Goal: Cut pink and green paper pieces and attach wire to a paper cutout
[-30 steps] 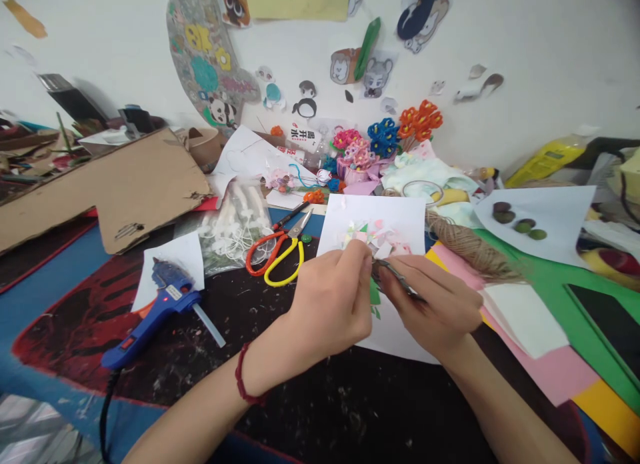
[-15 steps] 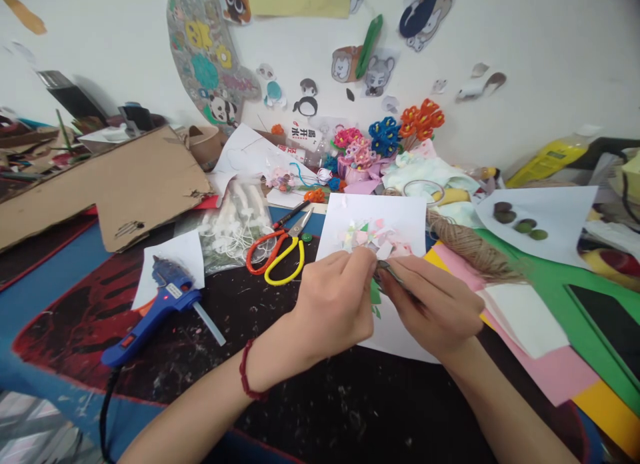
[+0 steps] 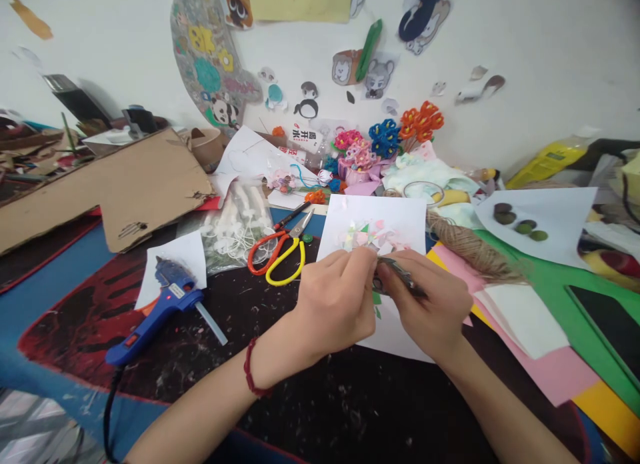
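Both hands meet over a white sheet of paper (image 3: 395,331) in front of me. My right hand (image 3: 435,304) is closed on a small dark grey-green object (image 3: 407,277), with the thumb pressed along it; its exact kind I cannot make out. Fingers curled, my left hand (image 3: 337,297) pinches at the near end of that object, and what sits in its fingertips is hidden. Behind the hands, small pink, white and green paper scraps (image 3: 367,234) lie on the sheet.
Left of the hands lie scissors (image 3: 287,254) with red and yellow handles and a blue glue gun (image 3: 160,317) on paper. A twine bundle (image 3: 470,247), coloured sheets (image 3: 555,374) and a phone-like dark slab (image 3: 607,324) are at right. Cardboard (image 3: 150,191) stands back left.
My right hand has turned and its fingers have shifted slightly, so more of the dark object shows. The left hand stays nearly in place. The view has moved a little.
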`<act>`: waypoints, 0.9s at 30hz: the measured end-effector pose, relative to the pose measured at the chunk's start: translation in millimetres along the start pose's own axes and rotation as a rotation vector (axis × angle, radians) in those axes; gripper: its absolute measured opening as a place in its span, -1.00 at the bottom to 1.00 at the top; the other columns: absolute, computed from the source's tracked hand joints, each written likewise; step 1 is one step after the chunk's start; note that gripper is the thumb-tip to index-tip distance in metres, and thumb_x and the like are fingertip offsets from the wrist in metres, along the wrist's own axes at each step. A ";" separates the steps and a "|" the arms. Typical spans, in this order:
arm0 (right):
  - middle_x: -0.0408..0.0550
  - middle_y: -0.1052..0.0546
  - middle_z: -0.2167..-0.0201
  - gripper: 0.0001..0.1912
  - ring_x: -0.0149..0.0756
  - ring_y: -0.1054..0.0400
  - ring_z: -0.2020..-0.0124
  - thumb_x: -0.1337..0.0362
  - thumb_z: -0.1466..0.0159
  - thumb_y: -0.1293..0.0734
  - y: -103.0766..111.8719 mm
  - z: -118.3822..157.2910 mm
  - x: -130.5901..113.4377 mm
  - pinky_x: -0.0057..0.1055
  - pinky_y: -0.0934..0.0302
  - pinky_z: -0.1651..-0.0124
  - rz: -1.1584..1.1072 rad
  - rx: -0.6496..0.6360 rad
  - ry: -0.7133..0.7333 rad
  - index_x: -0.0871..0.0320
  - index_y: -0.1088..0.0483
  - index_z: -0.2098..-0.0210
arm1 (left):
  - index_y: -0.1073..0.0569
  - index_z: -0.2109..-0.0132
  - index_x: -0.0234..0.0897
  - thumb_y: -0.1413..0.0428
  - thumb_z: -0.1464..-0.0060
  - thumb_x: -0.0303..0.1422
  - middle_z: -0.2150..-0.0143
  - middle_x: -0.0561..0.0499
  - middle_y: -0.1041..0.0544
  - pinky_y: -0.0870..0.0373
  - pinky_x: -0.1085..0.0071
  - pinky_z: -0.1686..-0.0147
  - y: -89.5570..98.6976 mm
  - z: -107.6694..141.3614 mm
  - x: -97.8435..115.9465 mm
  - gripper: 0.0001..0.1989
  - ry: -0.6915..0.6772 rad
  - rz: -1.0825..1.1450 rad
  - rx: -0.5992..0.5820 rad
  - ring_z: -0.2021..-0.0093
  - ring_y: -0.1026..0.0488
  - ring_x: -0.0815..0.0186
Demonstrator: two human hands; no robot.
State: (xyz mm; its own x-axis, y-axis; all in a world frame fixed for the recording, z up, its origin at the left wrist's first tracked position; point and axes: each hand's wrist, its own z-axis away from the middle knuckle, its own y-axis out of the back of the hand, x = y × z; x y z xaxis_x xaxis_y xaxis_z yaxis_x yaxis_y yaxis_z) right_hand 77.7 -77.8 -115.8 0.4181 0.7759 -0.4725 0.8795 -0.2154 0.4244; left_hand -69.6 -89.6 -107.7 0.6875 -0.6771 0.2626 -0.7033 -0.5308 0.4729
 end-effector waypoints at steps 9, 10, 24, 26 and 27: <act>-0.07 -0.54 0.43 -0.79 -0.37 -0.43 0.42 0.54 -0.20 -0.34 -1.8 4.8 9.4 -0.43 -0.38 0.34 0.216 0.071 0.257 0.20 -0.47 0.20 | -0.31 0.39 -0.30 0.14 -0.14 -0.54 0.60 0.06 -0.26 -0.05 0.40 0.59 -0.7 1.8 0.5 -0.80 -0.105 -0.199 -0.049 0.58 -0.15 0.37; -0.07 -0.54 0.43 -0.79 -0.37 -0.43 0.42 0.54 -0.20 -0.34 -1.7 5.3 9.8 -0.43 -0.38 0.34 0.223 0.068 0.262 0.21 -0.47 0.20 | -0.31 0.38 -0.30 0.14 -0.14 -0.55 0.60 0.06 -0.25 -0.04 0.40 0.59 -1.1 2.1 0.3 -0.80 -0.114 -0.204 -0.047 0.58 -0.15 0.36; -0.03 -0.54 0.44 -0.82 -0.35 -0.43 0.43 0.54 -0.20 -0.35 -0.3 6.6 9.7 -0.42 -0.39 0.37 0.278 0.074 0.336 0.26 -0.46 0.21 | -0.31 0.35 -0.30 0.10 -0.09 -0.58 0.59 0.08 -0.26 -0.06 0.42 0.59 -6.8 3.9 2.1 -0.85 -0.062 -0.071 0.014 0.58 -0.16 0.39; -0.01 -0.54 0.45 -0.84 -0.35 -0.44 0.44 0.54 -0.21 -0.34 -0.2 6.2 8.5 -0.43 -0.39 0.39 0.269 0.067 0.333 0.27 -0.47 0.22 | -0.30 0.36 -0.30 0.10 -0.08 -0.59 0.59 0.07 -0.25 -0.05 0.40 0.58 -6.5 3.2 -0.3 -0.84 -0.123 -0.111 0.008 0.57 -0.15 0.37; -0.01 -0.55 0.44 -0.84 -0.35 -0.45 0.43 0.53 -0.21 -0.33 -0.3 6.2 7.8 -0.43 -0.40 0.39 0.268 0.078 0.328 0.26 -0.47 0.22 | -0.30 0.36 -0.31 0.10 -0.08 -0.59 0.59 0.07 -0.25 -0.05 0.40 0.58 -6.1 3.0 -1.2 -0.84 -0.140 -0.122 0.010 0.57 -0.15 0.37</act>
State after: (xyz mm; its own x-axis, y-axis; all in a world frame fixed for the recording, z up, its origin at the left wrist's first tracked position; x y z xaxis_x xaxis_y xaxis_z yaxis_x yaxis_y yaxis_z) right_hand 82.0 -75.3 -124.4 0.5508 0.8310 -0.0774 0.7693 -0.4696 0.4332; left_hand -66.6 -87.1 -113.4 0.7363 -0.6714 0.0841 -0.6187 -0.6178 0.4853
